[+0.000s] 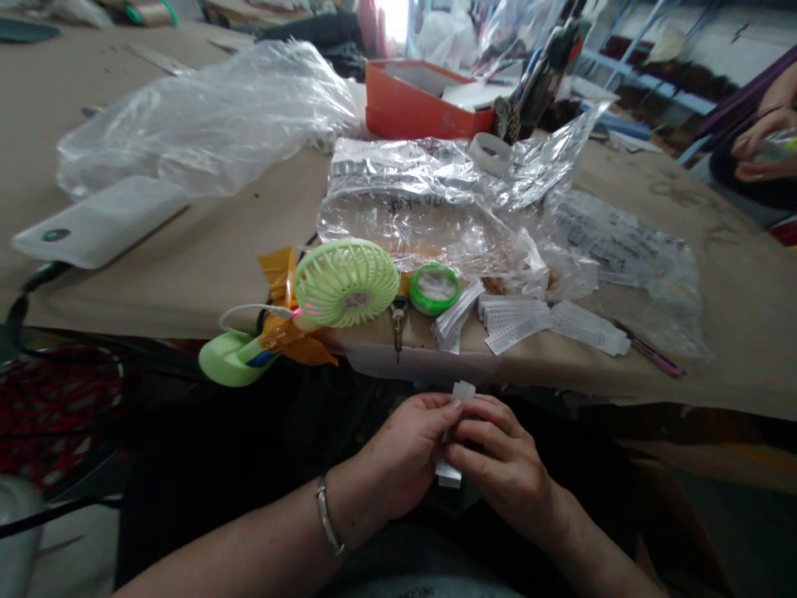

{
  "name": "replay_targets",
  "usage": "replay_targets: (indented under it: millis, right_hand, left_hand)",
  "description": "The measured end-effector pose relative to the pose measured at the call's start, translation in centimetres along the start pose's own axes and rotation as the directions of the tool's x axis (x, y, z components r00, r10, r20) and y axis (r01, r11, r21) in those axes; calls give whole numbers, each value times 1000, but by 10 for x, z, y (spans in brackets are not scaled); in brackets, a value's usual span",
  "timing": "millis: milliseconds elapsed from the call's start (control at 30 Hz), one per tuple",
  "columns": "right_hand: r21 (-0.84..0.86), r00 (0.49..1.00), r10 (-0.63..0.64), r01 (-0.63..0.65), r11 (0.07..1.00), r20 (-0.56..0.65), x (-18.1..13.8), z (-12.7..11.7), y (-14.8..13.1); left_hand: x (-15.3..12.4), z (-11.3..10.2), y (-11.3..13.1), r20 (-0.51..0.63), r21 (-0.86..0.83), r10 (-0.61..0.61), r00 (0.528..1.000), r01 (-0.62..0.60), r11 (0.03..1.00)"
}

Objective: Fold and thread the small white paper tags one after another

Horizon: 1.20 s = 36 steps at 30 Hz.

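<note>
Just off the table's front edge, my left hand and my right hand meet over my lap. Both are closed on a small stack of white paper labels; its top and bottom ends stick out, while its middle is hidden by my fingers. On the table beyond lie similar fanned printed label strips and a bent bundle of strips. A round green tub with something whitish inside stands left of them. A small pointed metal tool lies by the edge.
A green fan is taped at the table edge. Behind are clear plastic bags, a tape roll and an orange box. A white power bank lies left, a pink-and-black pen right. Another person's hands show far right.
</note>
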State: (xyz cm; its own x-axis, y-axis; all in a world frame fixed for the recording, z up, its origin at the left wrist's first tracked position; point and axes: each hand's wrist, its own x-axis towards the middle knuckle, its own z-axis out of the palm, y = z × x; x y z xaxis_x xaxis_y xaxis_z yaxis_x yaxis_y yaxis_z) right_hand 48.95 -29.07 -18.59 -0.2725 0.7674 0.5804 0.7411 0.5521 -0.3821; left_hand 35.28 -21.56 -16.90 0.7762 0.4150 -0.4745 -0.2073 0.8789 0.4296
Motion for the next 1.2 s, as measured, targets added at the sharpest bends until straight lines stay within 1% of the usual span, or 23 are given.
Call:
replay_targets:
  millis: [67, 233, 300, 367, 400, 433, 467, 500, 533, 567, 633, 700, 733, 800, 900, 1000, 1067, 1133, 1167, 1200]
  right_hand:
    - [0, 1000, -5, 5, 1000, 11, 0, -1, -2]
    - [17, 999, 29, -29, 999, 40, 3, -8, -10]
    - [-3, 999, 18, -18, 1000, 51, 2, -19, -3]
    - [-127, 999, 52, -52, 991, -5, 0, -37, 16]
    - [-229, 994, 97, -108, 967, -58, -2, -47, 28]
    - [-352, 976, 174, -210, 912, -131, -5, -57, 41]
    - [-472, 949, 251, -314, 824, -193, -8, -66, 55]
    - [-567, 928, 301, -373, 734, -221, -11, -74, 68]
    - [-640, 915, 339, -396, 659, -218, -15, -79, 78]
    - [-693, 909, 369, -395, 603, -196, -19, -83, 86]
    - [-763, 913, 383, -347, 545, -142, -28, -84, 93]
    - [-796, 925, 356, -312, 518, -131, -36, -82, 92]
    - [-799, 931, 339, -306, 518, -137, -39, -82, 90]
    - [-776, 939, 311, -305, 552, -147, -44, -85, 87]
    - [-690, 954, 255, -293, 662, -160, -49, -95, 87]
    - [-592, 947, 209, -317, 741, -245, -46, -99, 81]
    - [-466, 913, 210, -365, 806, -351, -35, -88, 67]
    - [-278, 881, 218, -354, 893, -420, -19, -67, 46]
    - [-196, 889, 210, -309, 931, -407, -11, -54, 34]
    - [-145, 918, 192, -255, 956, -347, -3, -40, 23]
  left_hand:
    - [0, 0, -1, -6, 0, -12, 1000, 12, 1000]
    - [1, -1, -5, -82, -7, -26, 996, 25, 1000]
    - [2, -2, -6, -111, 17, -39, 993, 41, 999]
    - [2, -3, -6, -147, 58, -49, 988, 58, 997]
    - [2, -4, -6, -165, 80, -54, 985, 67, 995]
    - [1, -4, -6, -185, 97, -59, 981, 78, 992]
    - [1, -5, -6, -201, 110, -62, 978, 85, 990]
    - [1, -6, -6, -209, 117, -62, 976, 88, 989]
    - [1, -7, -7, -212, 122, -58, 976, 86, 989]
    - [1, -9, -8, -212, 126, -51, 976, 79, 989]
    - [1, -11, -9, -217, 135, -42, 975, 72, 988]
    - [1, -13, -8, -230, 144, -39, 972, 74, 987]
    - [1, -13, -7, -235, 148, -39, 971, 75, 986]
    - [0, -12, -6, -246, 151, -33, 969, 72, 986]
    - [-2, -11, -3, -265, 161, -26, 964, 70, 984]
    - [-4, -8, -2, -273, 212, -19, 962, 79, 974]
    - [-5, -7, -2, -263, 255, -25, 964, 94, 962]
    - [-6, -5, 0, -261, 256, -39, 964, 108, 961]
    - [-6, -4, 0, -253, 237, -39, 967, 101, 966]
    - [-6, -4, 1, -232, 209, -35, 972, 85, 974]
